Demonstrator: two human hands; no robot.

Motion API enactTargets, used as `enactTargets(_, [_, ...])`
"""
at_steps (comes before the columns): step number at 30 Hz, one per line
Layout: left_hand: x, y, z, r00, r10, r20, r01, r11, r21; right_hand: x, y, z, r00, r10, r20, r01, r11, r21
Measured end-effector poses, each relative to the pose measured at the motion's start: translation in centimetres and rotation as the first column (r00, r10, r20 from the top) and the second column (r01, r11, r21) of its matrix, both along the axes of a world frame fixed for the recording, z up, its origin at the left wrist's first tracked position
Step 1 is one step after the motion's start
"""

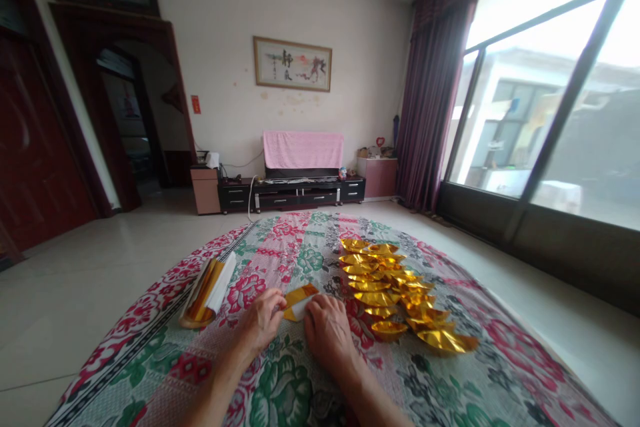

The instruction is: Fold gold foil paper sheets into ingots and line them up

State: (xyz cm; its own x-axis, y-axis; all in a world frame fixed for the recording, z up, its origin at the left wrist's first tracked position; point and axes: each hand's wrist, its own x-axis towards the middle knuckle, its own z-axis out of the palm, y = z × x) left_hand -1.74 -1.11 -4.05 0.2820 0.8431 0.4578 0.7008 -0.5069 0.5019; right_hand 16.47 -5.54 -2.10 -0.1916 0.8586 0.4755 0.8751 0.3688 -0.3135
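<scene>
A partly folded sheet of gold foil paper (299, 295), with a white patch of its back showing, lies between my hands on the flowered cloth. My left hand (264, 320) pinches its left end between thumb and fingers. On its right end, my right hand (327, 327) is closed with the fingers curled down; the fingertips are partly hidden. To the right stand rows of folded gold paper ingots (373, 298), boat-shaped with pointed ends. On the left rests a curled stack of gold and white paper sheets (210, 290).
The round table's flowered cloth (285, 387) spreads under everything. Beyond it, a low black TV cabinet (313, 199) stands at the wall, with a pink cloth (303, 149) draped over what is on it. A purple curtain (430, 107) and large windows are at right, a doorway at left.
</scene>
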Motion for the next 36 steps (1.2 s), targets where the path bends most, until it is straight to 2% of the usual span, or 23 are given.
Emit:
enactTargets(4, [0.4, -0.2, 0.3, 0.991, 0.126, -0.044, -0.124, 0.991, 0.059, -0.7, -0.5, 0.6, 0.99, -0.055, 0.126, 0.063, 0.996, -0.059])
enactTargets(6, [0.8, -0.5, 0.7, 0.988, 0.144, -0.059, -0.139, 0.987, 0.078, -1.1, -0.7, 0.7, 0.985, -0.067, 0.161, 0.081, 0.993, -0.084])
enactTargets(10, [1.8, -1.4, 1.2, 0.992, 0.057, -0.115, -0.05, 0.997, 0.056, -1.5, -0.9, 0.8, 0.987, -0.064, 0.149, 0.081, 0.991, -0.108])
enactTargets(14, [2.2, -1.8, 1.2, 0.988, 0.001, -0.157, 0.002, 1.0, 0.017, -1.3, -0.5, 0.9, 1.0, -0.025, 0.01, 0.025, 0.998, -0.054])
enactTargets(17, [2.2, -1.8, 1.2, 0.988, -0.012, -0.156, 0.016, 1.0, 0.022, -0.5, 0.3, 0.6, 0.99, -0.104, -0.093, 0.107, 0.994, 0.032])
enactTargets(20, [2.2, -1.6, 1.1, 0.988, -0.028, -0.153, 0.034, 0.999, 0.037, 0.3, 0.9, -0.4, 0.981, -0.137, -0.136, 0.145, 0.988, 0.05])
enactTargets(23, [2.0, -1.3, 0.8, 0.988, -0.024, -0.154, 0.034, 0.998, 0.061, 0.6, 1.0, -1.1, 0.993, -0.048, -0.111, 0.049, 0.999, 0.004])
enactTargets(26, [1.8, -0.9, 0.4, 0.987, -0.006, -0.161, 0.019, 0.997, 0.078, 0.4, 0.6, -1.0, 0.996, 0.019, -0.082, -0.02, 1.0, -0.01])
enactTargets(32, [1.8, -1.0, 0.7, 0.987, 0.019, -0.16, 0.004, 0.99, 0.143, 0.3, 0.1, 0.2, 0.999, 0.05, -0.003, -0.05, 0.998, -0.046])
enactTargets(36, [2.3, -1.8, 1.5, 0.984, -0.077, -0.159, 0.092, 0.992, 0.087, 0.4, 0.0, 0.4, 0.999, 0.025, 0.027, -0.024, 0.999, -0.048])
